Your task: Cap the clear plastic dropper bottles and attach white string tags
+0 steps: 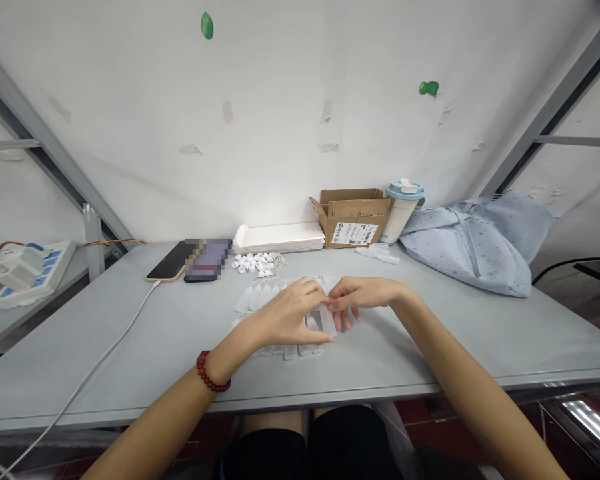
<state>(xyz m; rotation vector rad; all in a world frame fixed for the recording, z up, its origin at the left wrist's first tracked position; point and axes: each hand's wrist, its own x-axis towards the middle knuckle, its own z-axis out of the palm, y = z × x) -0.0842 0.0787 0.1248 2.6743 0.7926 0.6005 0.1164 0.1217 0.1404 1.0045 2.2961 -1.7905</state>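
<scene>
My left hand [293,313], with a red bead bracelet [213,373] at the wrist, grips a small translucent plastic bottle [327,321] between thumb and fingers. At the bottle's upper end, my right hand [363,295] pinches with thumb and forefinger; its other fingers curl below. What exactly sits between those right fingertips is too small to make out. Under and around my left hand lie more flat translucent bottles [260,295] in rows, partly hidden by the hand. Beyond them is a heap of small white caps [254,263], with thin white loops [279,261] beside it.
Two phones [167,261] [207,260] lie at the left, one on a white cable [115,345]. Along the wall stand a white stack [283,236], an open cardboard box [355,217] and a lidded cup [401,213]. Right of them rests a blue cloth bag [470,247]; clear plastic pieces [380,254] lie nearby.
</scene>
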